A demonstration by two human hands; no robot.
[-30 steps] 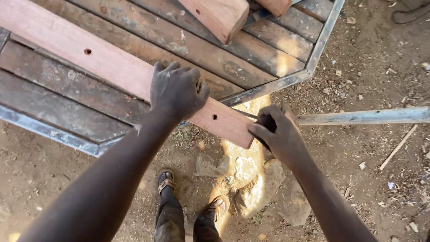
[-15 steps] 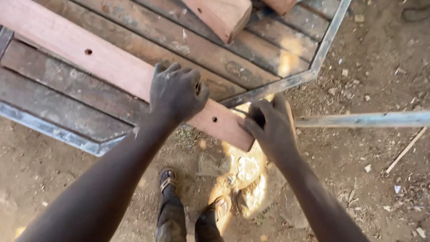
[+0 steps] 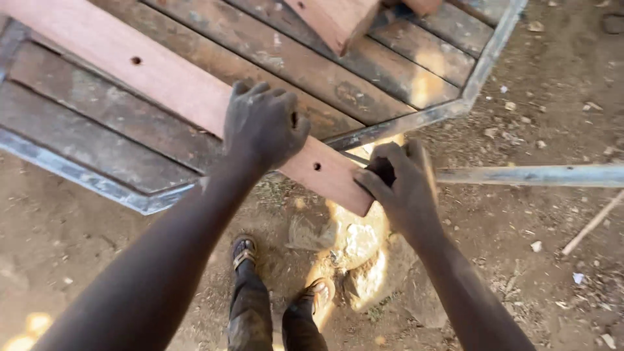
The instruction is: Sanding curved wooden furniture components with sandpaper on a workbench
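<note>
A long reddish wooden plank (image 3: 149, 71) with drilled holes lies slantwise across a slatted panel (image 3: 84, 143) in a grey metal frame. My left hand (image 3: 263, 123) grips the plank from above, near its lower end. My right hand (image 3: 400, 185) presses against the cut end of the plank, fingers curled around something dark that I cannot identify. The plank's end overhangs the frame's edge above the dirt.
A second reddish wood block (image 3: 335, 19) lies on the slats at the top. A thin metal bar (image 3: 533, 175) stretches right from the frame. My sandalled feet (image 3: 244, 250) stand on dirt beside pale stones (image 3: 364, 253). A stick (image 3: 591, 224) lies at the right.
My right hand has closed in against the plank's end and shifted slightly up. My left hand keeps its grip on the plank.
</note>
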